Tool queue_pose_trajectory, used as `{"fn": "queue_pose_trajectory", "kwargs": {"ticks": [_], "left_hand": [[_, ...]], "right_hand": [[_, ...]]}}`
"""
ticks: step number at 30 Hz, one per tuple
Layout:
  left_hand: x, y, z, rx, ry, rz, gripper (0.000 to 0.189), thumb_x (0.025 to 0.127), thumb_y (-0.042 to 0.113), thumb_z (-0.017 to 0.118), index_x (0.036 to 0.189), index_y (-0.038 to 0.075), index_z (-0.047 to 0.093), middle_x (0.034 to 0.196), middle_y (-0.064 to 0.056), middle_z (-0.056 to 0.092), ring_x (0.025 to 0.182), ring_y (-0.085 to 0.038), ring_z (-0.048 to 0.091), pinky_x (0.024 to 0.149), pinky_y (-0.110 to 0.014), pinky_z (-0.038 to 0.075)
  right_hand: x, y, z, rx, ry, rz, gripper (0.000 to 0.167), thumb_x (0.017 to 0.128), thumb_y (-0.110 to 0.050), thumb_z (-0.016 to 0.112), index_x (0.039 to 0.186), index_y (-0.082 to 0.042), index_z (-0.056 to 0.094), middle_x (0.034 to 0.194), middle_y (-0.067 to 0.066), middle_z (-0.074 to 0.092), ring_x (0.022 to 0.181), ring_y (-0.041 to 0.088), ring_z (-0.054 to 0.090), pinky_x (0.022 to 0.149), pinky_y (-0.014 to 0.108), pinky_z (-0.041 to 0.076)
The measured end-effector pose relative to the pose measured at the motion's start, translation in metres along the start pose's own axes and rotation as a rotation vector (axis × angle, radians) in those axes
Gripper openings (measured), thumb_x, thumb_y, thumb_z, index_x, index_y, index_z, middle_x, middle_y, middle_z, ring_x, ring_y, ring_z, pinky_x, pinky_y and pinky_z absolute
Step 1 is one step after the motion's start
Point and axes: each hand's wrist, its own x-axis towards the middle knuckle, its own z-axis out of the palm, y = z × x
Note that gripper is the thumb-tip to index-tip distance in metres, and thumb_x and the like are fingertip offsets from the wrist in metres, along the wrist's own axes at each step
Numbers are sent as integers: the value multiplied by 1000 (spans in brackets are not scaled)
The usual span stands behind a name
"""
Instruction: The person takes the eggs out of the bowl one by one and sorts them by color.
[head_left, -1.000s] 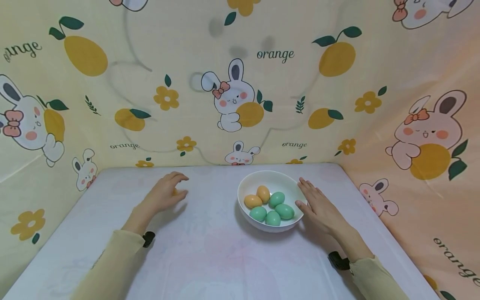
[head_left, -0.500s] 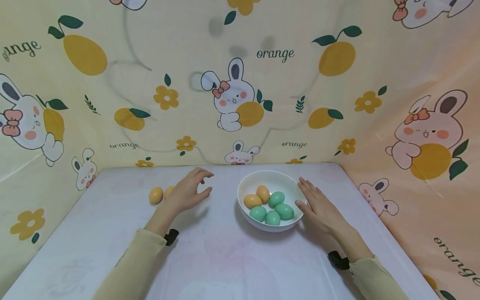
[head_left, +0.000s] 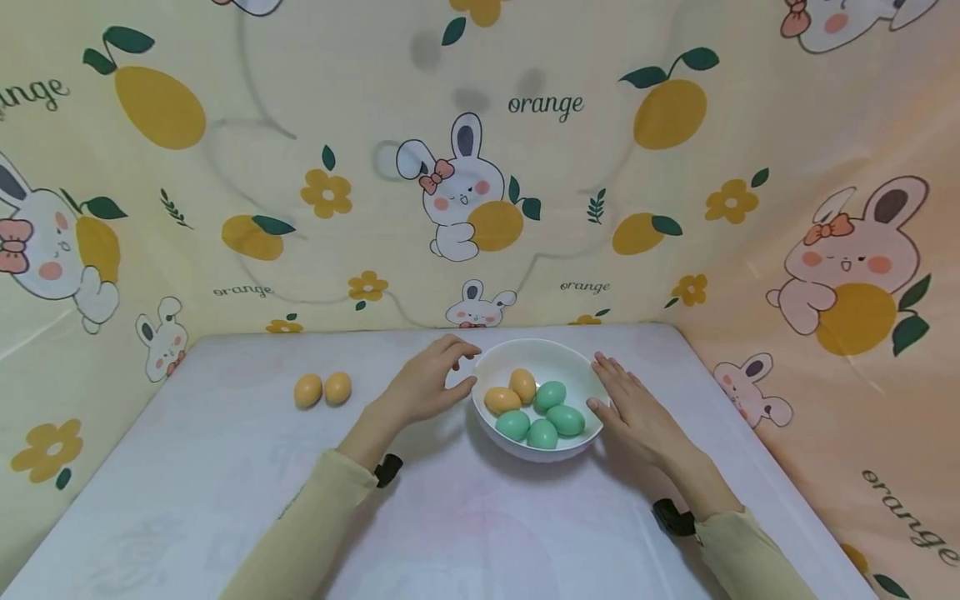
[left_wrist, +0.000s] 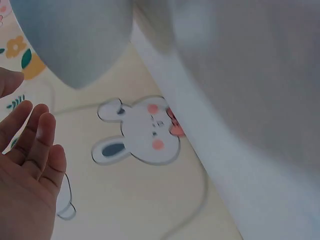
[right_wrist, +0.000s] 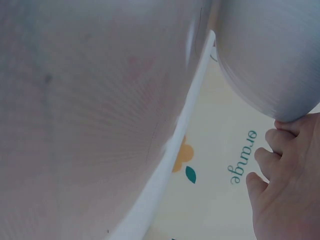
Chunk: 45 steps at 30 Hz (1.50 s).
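Note:
A white bowl (head_left: pixel 558 357) holds several green eggs (head_left: pixel 566 420) and two orange ones (head_left: pixel 522 385). Close to the bowl's left rim is my left hand (head_left: pixel 422 385), its fingers loosely bent and nothing in them. In the left wrist view a gap shows between those fingers (left_wrist: pixel 46 127) and the bowl's side (left_wrist: pixel 75 40). My right hand (head_left: pixel 643 421) lies along the right side of the bowl with straight fingers; in the right wrist view its fingers (right_wrist: pixel 285 135) touch the bowl (right_wrist: pixel 272 60). Two more orange eggs (head_left: pixel 307 391) sit side by side on the table at the left.
The white-covered table (head_left: pixel 450 533) ends at the back against a yellow curtain (head_left: pixel 360 100) printed with rabbits and oranges. The same cloth hangs at both sides. Dark cameras (head_left: pixel 388 471) are strapped to both wrists.
My left hand has moved right from beside the two orange eggs to the bowl's left rim, uncovering those eggs. My right hand has stayed at the bowl. The head view has shifted slightly.

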Motion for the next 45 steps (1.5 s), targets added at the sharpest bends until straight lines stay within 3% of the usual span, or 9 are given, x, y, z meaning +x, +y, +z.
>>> {"fn": "queue_pose_trajectory", "kwargs": {"ticks": [6, 13, 18, 23, 27, 36, 45], "left_hand": [[16, 15, 8, -9, -18, 54, 41, 96, 20, 73, 134, 8, 63, 122, -4, 63, 99, -17, 62, 82, -31, 55], [36, 28, 21, -14, -103, 74, 41, 97, 21, 72, 136, 9, 62, 125, -4, 61, 99, -15, 60, 82, -28, 53], [50, 32, 29, 30, -181, 55, 42, 98, 24, 70, 137, 12, 62, 128, -2, 60, 100, -14, 59, 85, -27, 53], [62, 33, 37, 89, -253, 21, 43, 99, 28, 67, 138, 11, 63, 130, -4, 61, 111, -19, 61, 96, -34, 54], [70, 32, 45, 165, -299, -5, 45, 98, 33, 68, 137, 10, 65, 128, -6, 62, 108, -20, 61, 96, -37, 54], [77, 30, 65, 257, -355, -50, 48, 95, 42, 70, 134, 14, 67, 125, -3, 63, 109, -17, 58, 97, -38, 46], [73, 35, 68, 332, -369, -39, 47, 91, 48, 75, 125, 15, 70, 119, -2, 60, 109, -17, 54, 90, -34, 45]], "right_hand": [[1, 0, -1, -5, 0, -5, 73, 110, -47, 43, 165, -4, 22, 173, 15, 16, 158, 39, 15, 126, 57, 15], [3, -1, -1, -2, -4, -4, 73, 110, -47, 42, 165, -4, 22, 173, 14, 16, 158, 40, 15, 126, 58, 15], [4, -3, 1, -11, 2, -10, 72, 110, -46, 43, 164, -3, 24, 172, 15, 17, 157, 40, 17, 125, 58, 16], [4, -4, 1, -10, 7, -17, 72, 110, -46, 44, 163, -2, 26, 172, 15, 18, 157, 40, 17, 125, 58, 17], [4, -4, 0, -11, 10, -15, 72, 110, -46, 44, 163, -2, 26, 172, 15, 18, 158, 39, 17, 126, 58, 16], [0, -2, -1, 2, 6, -13, 71, 110, -45, 44, 163, -2, 26, 172, 14, 19, 158, 38, 17, 126, 56, 16], [0, -3, 0, -1, 10, -14, 71, 110, -45, 44, 163, -2, 26, 172, 14, 18, 158, 39, 17, 126, 58, 16]]}}
